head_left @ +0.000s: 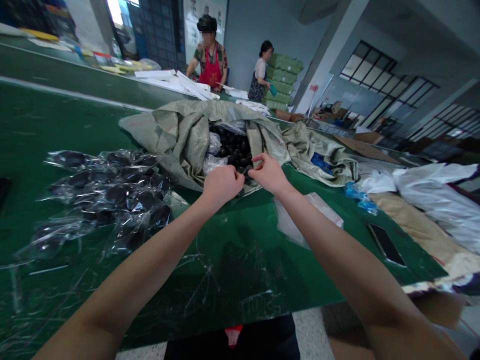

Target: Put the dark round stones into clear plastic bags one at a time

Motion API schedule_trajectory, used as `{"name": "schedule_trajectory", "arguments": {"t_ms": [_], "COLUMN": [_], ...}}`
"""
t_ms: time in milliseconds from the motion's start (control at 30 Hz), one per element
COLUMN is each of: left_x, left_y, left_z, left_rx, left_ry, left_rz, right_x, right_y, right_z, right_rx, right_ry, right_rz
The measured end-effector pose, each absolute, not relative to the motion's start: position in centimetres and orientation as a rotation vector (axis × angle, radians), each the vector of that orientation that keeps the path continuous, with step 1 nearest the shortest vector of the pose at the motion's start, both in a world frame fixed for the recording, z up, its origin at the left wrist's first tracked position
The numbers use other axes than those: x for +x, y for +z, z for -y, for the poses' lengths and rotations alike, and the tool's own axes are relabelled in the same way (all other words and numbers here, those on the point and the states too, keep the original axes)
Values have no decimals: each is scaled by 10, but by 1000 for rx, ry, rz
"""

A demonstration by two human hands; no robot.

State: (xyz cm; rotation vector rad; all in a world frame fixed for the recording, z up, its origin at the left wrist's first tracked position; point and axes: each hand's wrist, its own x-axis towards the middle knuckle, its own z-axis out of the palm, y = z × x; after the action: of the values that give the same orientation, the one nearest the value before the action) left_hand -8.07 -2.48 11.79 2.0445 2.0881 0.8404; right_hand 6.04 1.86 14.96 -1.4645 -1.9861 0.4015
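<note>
Small black pieces (234, 149) inside the open sack (183, 142), probably light, hard, slippery, best pinched round the sides; left hand (223, 183) curled, right hand (268, 173) narrow, can't tell if either holds anything.

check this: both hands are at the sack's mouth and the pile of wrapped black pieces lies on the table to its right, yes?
Wrong side: the head view shows the wrapped black pieces on the table left of the sack. The rest holds.
</note>
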Motion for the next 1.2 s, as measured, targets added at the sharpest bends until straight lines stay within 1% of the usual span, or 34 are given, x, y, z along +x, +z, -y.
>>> {"name": "schedule_trajectory", "arguments": {"t_ms": [133, 267, 433, 533, 600, 733, 800, 900, 1000, 1100, 1200], "left_x": [-78, -75, -75, -76, -77, -78, -79, -83, -88, -92, -94], "left_y": [121, 123, 118, 115, 115, 114, 116, 119, 120, 114, 105], "left_z": [30, 35, 36, 35, 34, 28, 26, 24, 21, 14, 7], "left_rx": [2017, 2053, 2181, 2217, 2272, 2452, 2428, 2377, 2357, 2323, 2304], "left_ry": [847, 732, 493, 412, 450, 629, 676, 676, 596, 561, 575], "left_rz": [-2124, -2151, -2092, -2070, -2005, -1614, -1537, -1544, -1602, -1667, -1712], "right_x": [62, 66, 71, 74, 76, 80, 82, 86, 95, 102, 100], "right_y": [148, 143, 137, 133, 131, 132, 136, 141, 139, 121, 89], "right_z": [-19, -16, -2, 1, 1, -1, -2, -4, -1, 16, 43], "right_rx": [-1487, -1515, -1478, -1456, -1430, -1386, -1368, -1320, -1259, -1240, -1273], "right_ry": [579, 744, 584, 557, 558, 583, 624, 737, 842, 714, 655], "right_rz": [1910, 1841, 2047, 2163, 2216, 2271, 2277, 2246, 2089, 1847, 1817]}}
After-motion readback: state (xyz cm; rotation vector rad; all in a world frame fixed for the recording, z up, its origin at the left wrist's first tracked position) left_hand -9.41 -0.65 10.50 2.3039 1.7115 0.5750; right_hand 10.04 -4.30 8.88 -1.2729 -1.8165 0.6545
